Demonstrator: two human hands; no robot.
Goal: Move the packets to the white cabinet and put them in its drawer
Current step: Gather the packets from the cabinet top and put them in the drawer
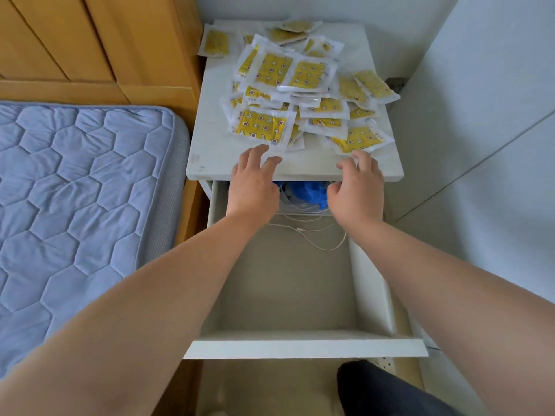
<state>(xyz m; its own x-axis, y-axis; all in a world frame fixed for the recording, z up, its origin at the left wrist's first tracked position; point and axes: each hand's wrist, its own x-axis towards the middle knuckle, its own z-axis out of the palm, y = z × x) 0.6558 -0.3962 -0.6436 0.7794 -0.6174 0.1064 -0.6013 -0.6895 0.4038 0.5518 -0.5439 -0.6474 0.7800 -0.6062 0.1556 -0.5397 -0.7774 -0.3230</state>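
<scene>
Nearest, a dark-clad knee [390, 391] shows below the drawer [303, 347], which is pulled well out of the white cabinet [210, 157]. The front part of the drawer floor is bare. At the back lie a thin white cable [315, 235] and, partly under the cabinet top, some crumpled blue plastic [312, 192]. The 2 bare forearms reach over the open drawer to the front edge of the cabinet top. The left hand [255, 184] is palm down with its fingers [258, 153] loosely spread and slightly bent, the tips touching the near edge of the closest packet. The right hand [357, 187] sits near the front right corner, fingers a little curled and apart, the tips just at the nearest packet there; whether they touch it I cannot tell. Neither hand holds anything. The packets [300, 91], white with yellow printed panels, lie in a loose overlapping heap across the cabinet top, from near the front edge to the back edge, none in the drawer. Left of the cabinet is a blue quilted mattress [75, 190], with a wooden headboard [90, 40] beyond it.
</scene>
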